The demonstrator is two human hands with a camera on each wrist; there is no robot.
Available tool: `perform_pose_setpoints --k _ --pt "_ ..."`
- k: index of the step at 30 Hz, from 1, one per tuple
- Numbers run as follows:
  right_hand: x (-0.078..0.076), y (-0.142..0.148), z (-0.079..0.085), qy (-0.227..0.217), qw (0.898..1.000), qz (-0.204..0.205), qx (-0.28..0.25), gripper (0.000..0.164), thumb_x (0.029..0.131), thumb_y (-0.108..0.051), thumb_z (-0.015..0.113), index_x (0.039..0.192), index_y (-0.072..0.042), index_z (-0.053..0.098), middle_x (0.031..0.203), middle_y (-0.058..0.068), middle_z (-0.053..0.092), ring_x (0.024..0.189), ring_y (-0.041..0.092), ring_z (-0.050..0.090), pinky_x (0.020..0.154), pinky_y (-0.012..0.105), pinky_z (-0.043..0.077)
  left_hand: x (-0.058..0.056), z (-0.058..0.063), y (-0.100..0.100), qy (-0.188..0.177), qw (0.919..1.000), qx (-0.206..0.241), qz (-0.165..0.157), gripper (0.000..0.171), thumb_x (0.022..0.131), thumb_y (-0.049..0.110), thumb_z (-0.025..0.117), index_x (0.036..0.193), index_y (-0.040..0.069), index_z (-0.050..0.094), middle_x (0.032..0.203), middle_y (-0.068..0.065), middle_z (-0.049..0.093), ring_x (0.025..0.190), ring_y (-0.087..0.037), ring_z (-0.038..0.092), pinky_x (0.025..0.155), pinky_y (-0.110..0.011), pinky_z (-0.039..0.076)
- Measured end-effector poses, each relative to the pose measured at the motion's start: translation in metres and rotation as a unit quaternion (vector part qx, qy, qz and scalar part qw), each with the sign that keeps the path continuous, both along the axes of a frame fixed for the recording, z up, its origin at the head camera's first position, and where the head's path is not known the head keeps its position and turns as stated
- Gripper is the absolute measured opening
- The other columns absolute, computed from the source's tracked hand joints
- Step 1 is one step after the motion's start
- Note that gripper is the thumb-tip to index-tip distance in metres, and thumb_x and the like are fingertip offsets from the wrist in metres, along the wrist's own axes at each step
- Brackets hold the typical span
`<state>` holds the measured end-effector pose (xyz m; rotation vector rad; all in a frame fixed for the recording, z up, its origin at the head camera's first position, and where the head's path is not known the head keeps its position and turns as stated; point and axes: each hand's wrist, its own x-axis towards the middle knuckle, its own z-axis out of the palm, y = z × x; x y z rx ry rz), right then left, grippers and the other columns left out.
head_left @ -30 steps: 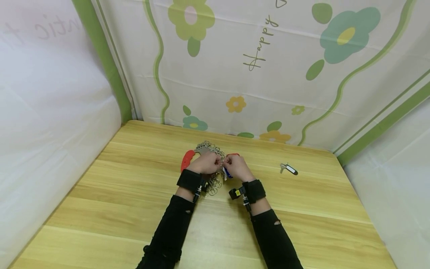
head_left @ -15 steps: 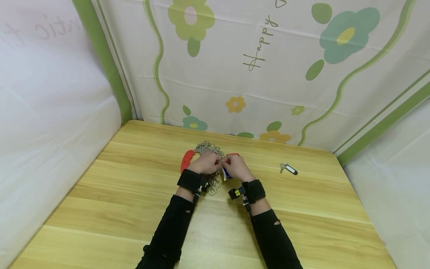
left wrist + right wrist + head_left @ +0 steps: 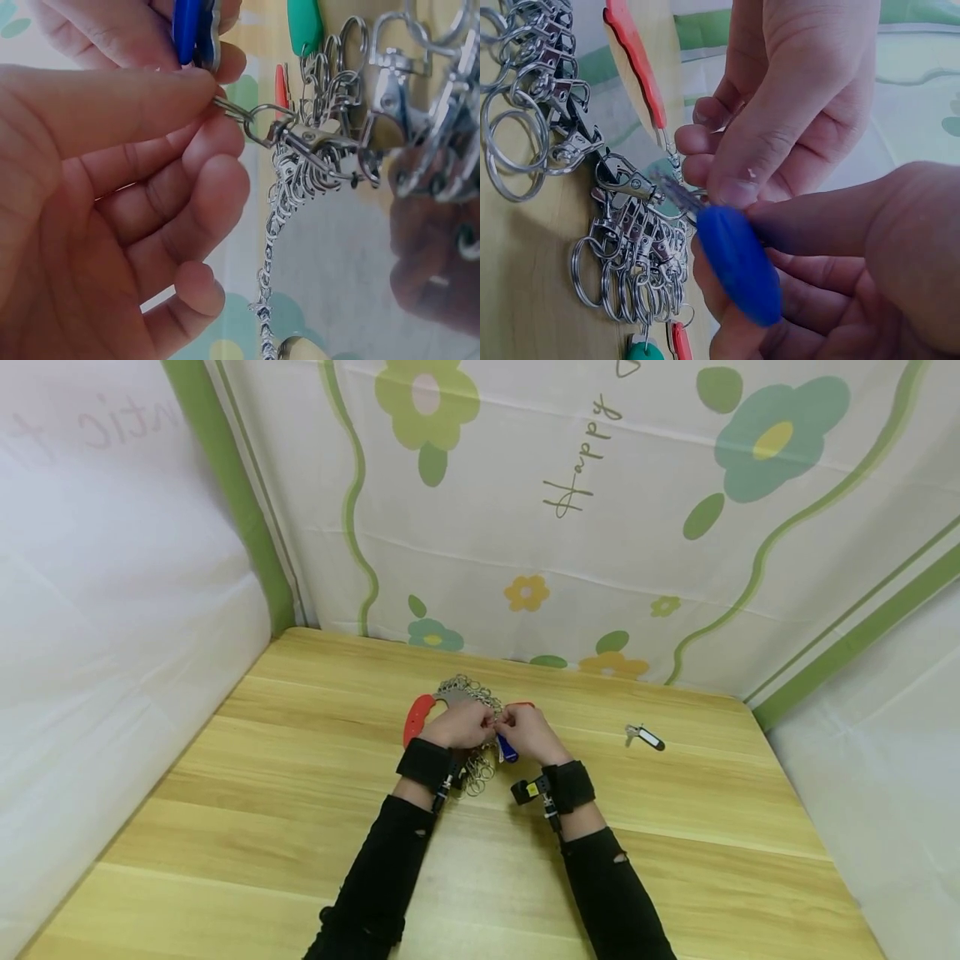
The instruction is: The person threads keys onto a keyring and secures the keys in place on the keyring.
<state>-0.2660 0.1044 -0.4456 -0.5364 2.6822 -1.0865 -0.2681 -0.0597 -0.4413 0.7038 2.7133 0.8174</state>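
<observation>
A key holder stands out by its red handle [image 3: 417, 718] and grey metal plate [image 3: 330, 255], with several snap clips and split rings along its edge. My left hand [image 3: 467, 724] pinches a split ring [image 3: 234, 110] between thumb and forefinger; that ring links to one snap clip [image 3: 300, 136]. Close against it, my right hand [image 3: 531, 732] pinches a blue key tag [image 3: 739, 266] near its ring end. A silver key [image 3: 676, 191] sits beside this tag, blurred. Fingertips hide how ring and tag meet.
A green tag [image 3: 304, 26] and a red tag [image 3: 679, 341] hang from other rings. A key with a black-and-white tag [image 3: 649, 739] lies on the wooden table [image 3: 712, 827] to the right. Printed cloth walls [image 3: 480, 535] enclose the table's back and sides.
The blue key tag has turned and shows more of its blue face below the right hand in the head view. Both hands and the key holder stay nearly in place.
</observation>
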Motion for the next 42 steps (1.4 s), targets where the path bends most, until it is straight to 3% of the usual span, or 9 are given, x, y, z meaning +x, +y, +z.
perform_pose_setpoints --k 7,15,23,29,36,39,42 --pt "-0.002 0.0 0.0 -0.004 1.0 0.014 0.004 0.008 0.093 -0.01 0.06 0.088 -0.007 0.065 0.083 0.004 0.063 0.06 0.015 0.055 0.056 0.028 0.044 0.0 0.001 -0.004 0.0 0.9998 0.005 -0.018 0.033 0.095 0.01 0.055 0.063 0.012 0.047 0.056 0.002 0.031 0.049 -0.012 0.032 0.055 -0.024 0.03" --pt "-0.004 0.002 -0.005 0.015 0.997 0.063 0.051 0.007 0.093 -0.007 0.059 0.087 -0.006 0.064 0.076 0.002 0.061 0.059 0.012 0.053 0.058 0.027 0.045 0.004 0.011 -0.016 -0.011 0.9996 0.026 -0.004 0.016 0.095 0.008 0.054 0.084 0.008 0.065 0.068 0.002 0.05 0.056 -0.012 0.044 0.062 -0.027 0.037" --pt "-0.007 0.01 -0.009 0.002 0.988 0.119 0.095 0.01 0.093 -0.003 0.054 0.094 -0.005 0.065 0.068 0.002 0.061 0.046 0.011 0.051 0.049 0.025 0.042 0.009 0.02 -0.02 -0.001 0.9998 0.017 -0.003 0.027 0.097 0.011 0.05 0.071 0.01 0.056 0.058 0.001 0.041 0.049 -0.013 0.039 0.056 -0.026 0.034" --pt "-0.011 0.018 -0.016 0.034 0.979 0.173 0.099 0.011 0.091 -0.001 0.055 0.088 -0.006 0.064 0.066 -0.001 0.058 0.046 0.009 0.051 0.052 0.026 0.044 0.012 0.018 -0.017 0.015 0.9984 -0.043 -0.033 0.029 0.098 0.011 0.05 0.069 0.011 0.056 0.058 0.001 0.044 0.049 -0.013 0.043 0.056 -0.025 0.035" --pt "-0.012 0.032 -0.019 0.087 0.972 0.189 0.113 0.007 0.087 -0.003 0.065 0.091 -0.009 0.064 0.08 -0.002 0.062 0.066 0.006 0.056 0.065 0.028 0.048 0.013 0.015 -0.022 0.019 0.9937 -0.074 -0.082 0.038 0.096 0.01 0.052 0.061 0.015 0.039 0.055 0.003 0.023 0.049 -0.011 0.019 0.052 -0.026 0.023" --pt "-0.011 0.036 -0.019 0.106 0.968 0.194 0.12 0.009 0.086 -0.003 0.066 0.092 -0.009 0.067 0.085 0.0 0.064 0.072 0.01 0.06 0.068 0.03 0.049 0.013 0.015 -0.028 0.013 0.9924 -0.087 -0.087 0.036 0.096 0.011 0.053 0.063 0.016 0.041 0.055 0.004 0.026 0.048 -0.01 0.021 0.052 -0.026 0.024" --pt "-0.009 0.038 -0.02 0.128 0.961 0.201 0.141 0.012 0.085 -0.004 0.066 0.096 -0.01 0.069 0.09 0.001 0.066 0.081 0.014 0.062 0.072 0.031 0.05 0.014 0.015 -0.034 0.004 0.9906 -0.105 -0.087 0.025 0.096 0.012 0.053 0.072 0.018 0.051 0.062 0.004 0.042 0.052 -0.009 0.035 0.056 -0.026 0.032"
